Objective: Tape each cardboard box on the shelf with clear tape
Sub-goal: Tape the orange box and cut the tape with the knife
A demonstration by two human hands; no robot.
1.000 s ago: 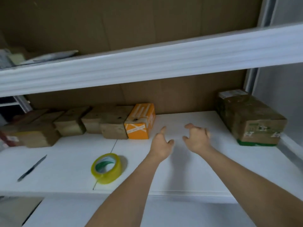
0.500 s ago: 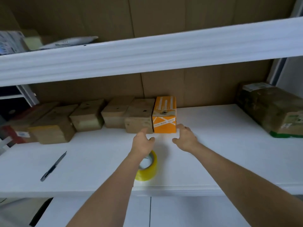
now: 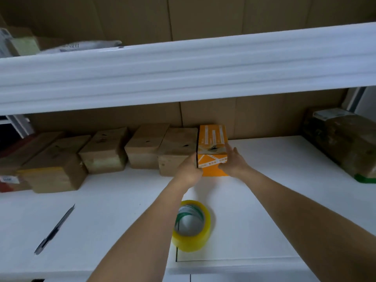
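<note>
2 hands grip orange box, lengthwise front-back

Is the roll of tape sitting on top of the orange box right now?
No, the roll of tape lies on the white shelf, in front of the orange box.

Both bare forearms are extended forward, converging. The left hand and right hand are clamped on opposite sides of the small orange cardboard box, fingers wrapped round its edges.
</note>
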